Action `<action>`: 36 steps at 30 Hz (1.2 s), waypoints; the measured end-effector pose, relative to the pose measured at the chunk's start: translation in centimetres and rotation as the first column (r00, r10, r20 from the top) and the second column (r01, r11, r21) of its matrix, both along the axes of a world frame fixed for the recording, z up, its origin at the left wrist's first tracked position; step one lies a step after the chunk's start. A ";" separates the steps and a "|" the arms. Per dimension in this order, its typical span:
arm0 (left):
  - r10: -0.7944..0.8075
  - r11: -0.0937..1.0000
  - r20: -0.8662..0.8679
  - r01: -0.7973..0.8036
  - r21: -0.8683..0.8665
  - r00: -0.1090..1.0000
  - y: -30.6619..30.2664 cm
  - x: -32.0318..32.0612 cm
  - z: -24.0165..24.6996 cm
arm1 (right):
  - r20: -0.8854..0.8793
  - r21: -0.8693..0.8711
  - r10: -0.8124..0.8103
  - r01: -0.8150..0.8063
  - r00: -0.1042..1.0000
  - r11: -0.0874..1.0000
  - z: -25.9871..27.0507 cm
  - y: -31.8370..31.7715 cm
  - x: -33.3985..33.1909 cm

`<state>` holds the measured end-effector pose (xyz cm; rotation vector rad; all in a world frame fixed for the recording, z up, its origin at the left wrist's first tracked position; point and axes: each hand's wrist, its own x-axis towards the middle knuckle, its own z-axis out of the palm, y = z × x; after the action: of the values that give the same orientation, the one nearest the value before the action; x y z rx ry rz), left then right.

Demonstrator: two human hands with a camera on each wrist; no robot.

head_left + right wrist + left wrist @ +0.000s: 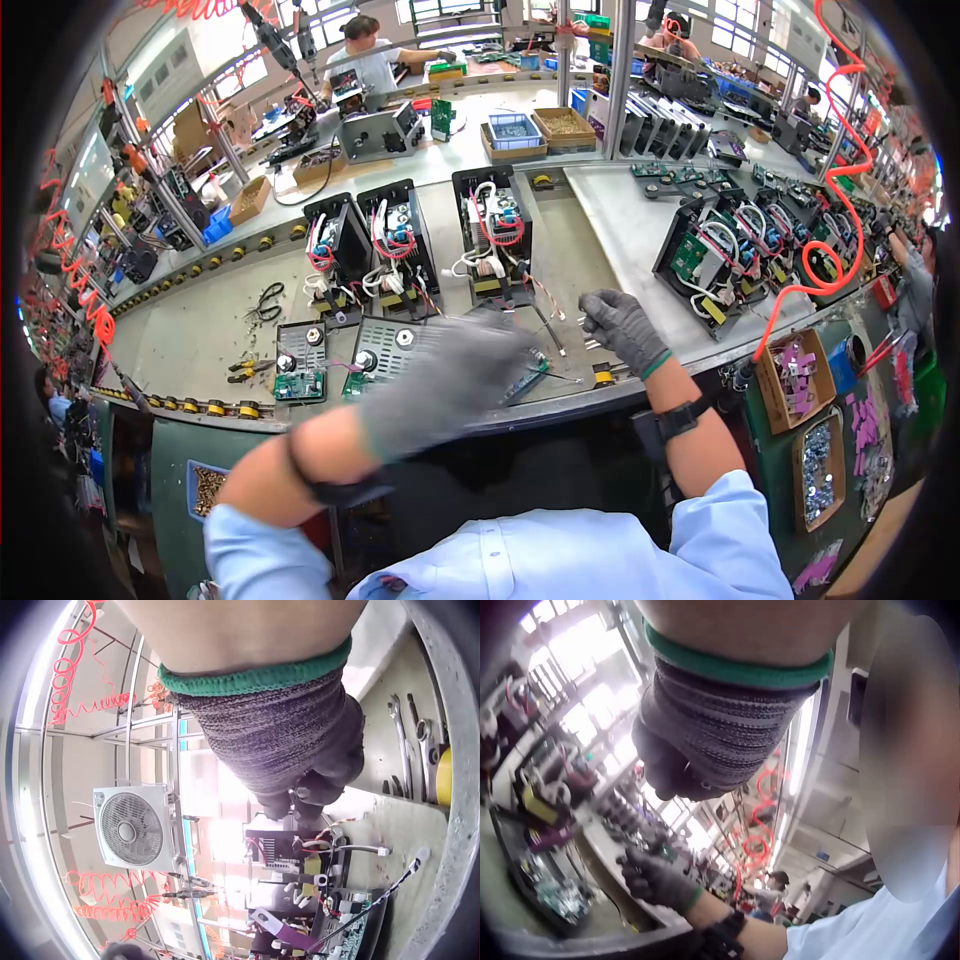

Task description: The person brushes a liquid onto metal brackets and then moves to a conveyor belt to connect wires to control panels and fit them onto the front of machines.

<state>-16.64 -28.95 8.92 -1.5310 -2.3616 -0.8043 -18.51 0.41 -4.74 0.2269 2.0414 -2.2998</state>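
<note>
My gloved left hand (440, 380), blurred in the head view, is over the front units, among them a perforated plate (382, 345) with a green circuit board. In the left wrist view the left glove (712, 731) has curled fingers; whether they hold anything is unclear. My right hand (625, 330) is above the table, right of an open black unit (495, 235) with white and red wires. Seen from the right wrist, the right glove (277, 742) pinches a small shiny metal piece (302, 793) between thumb and fingers. Wires and a board lie below it.
Two more open units (400, 235) stand at the left. Pliers (250, 370) and black cable ties (265, 303) lie beyond my left arm. Wrenches (424, 750) lie near the table edge. A red coiled hose (825, 265) hangs at the right above several wired units.
</note>
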 end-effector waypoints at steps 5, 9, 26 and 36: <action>0.329 0.812 -0.180 -0.376 -0.446 0.927 12.4 -2.3 -10.3 | -0.047 -0.141 -0.090 0.083 0.995 0.987 -2.4 0.5 1.2; 0.349 0.747 -0.155 -0.374 -0.550 0.924 11.4 -5.1 -9.4 | 0.033 -0.306 -0.077 0.083 0.997 0.949 -2.0 1.2 2.9; 0.286 0.872 0.120 -0.206 -0.444 0.951 6.0 -7.0 -9.0 | -0.148 -0.117 0.147 -0.165 0.978 0.979 -2.2 -2.7 0.3; 0.256 0.794 0.043 -0.185 -0.579 0.966 6.4 -6.1 -7.8 | -0.030 0.003 0.298 -0.298 0.954 0.955 -0.4 -2.0 -0.3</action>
<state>-22.73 -22.56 1.15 -1.3616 -2.9836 -0.1216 -18.83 -1.56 -5.18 -0.1113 1.9314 -2.1319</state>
